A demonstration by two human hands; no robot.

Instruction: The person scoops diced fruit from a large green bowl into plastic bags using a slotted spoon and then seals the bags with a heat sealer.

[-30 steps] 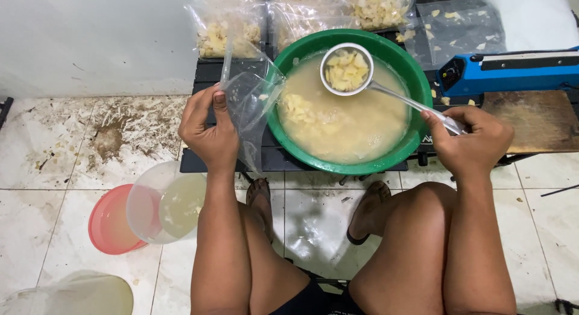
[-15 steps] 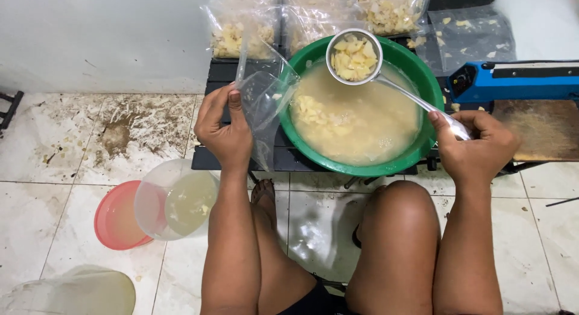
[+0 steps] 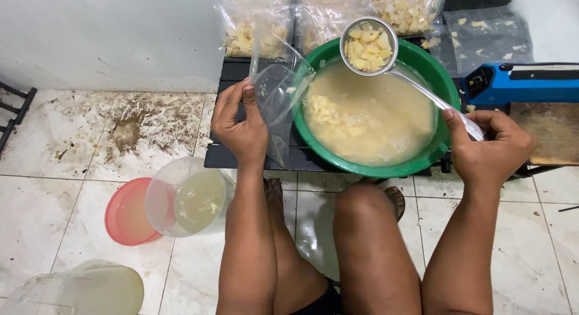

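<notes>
Moved since half a second back: strainer ladle [image 3: 368, 46] lifted a touch higher and further out over the far rim of the green basin [image 3: 443, 85], probably so the cloudy liquid drips back in. Right hand [image 3: 491, 149] wrapped tight around the end of the long handle, grip closed on it, ladle well out ahead and to the left of that fist. Left hand [image 3: 241, 125] pinching the clear plastic bag [image 3: 277, 92] by its edge, thumb pressed against fingers, bag hanging just right of that grip and touching the basin rim, mouth up, likely for easy loading. Pale chunks [image 3: 325, 110] floating just beyond the bag. Filled bags [image 3: 253, 31] stacked further back on the black table [image 3: 223, 155].
</notes>
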